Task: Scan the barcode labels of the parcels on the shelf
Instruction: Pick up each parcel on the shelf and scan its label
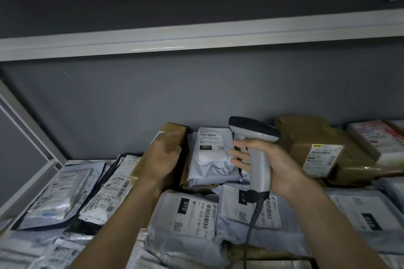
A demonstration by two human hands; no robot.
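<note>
My right hand (pixel 269 159) holds a grey corded barcode scanner (pixel 259 155) by its handle, thumb behind it, fingers loosely extended past the front. The scanner head points left and away, above a grey poly-bag parcel (pixel 209 159) with a white label marked 231. My left hand (pixel 162 157) grips the side of a brown cardboard box (pixel 172 133) left of that parcel. In front lie two grey bag parcels: one labelled 010 (pixel 185 216) and another (pixel 258 214) partly hidden by the scanner's cable.
More parcels crowd the shelf: flat bags (pixel 65 192) at the left, a taped brown box (pixel 321 150) with a label at the right, a pink-printed box (pixel 376 137) at the far right. A white shelf rail (pixel 196 39) runs overhead against the grey back wall.
</note>
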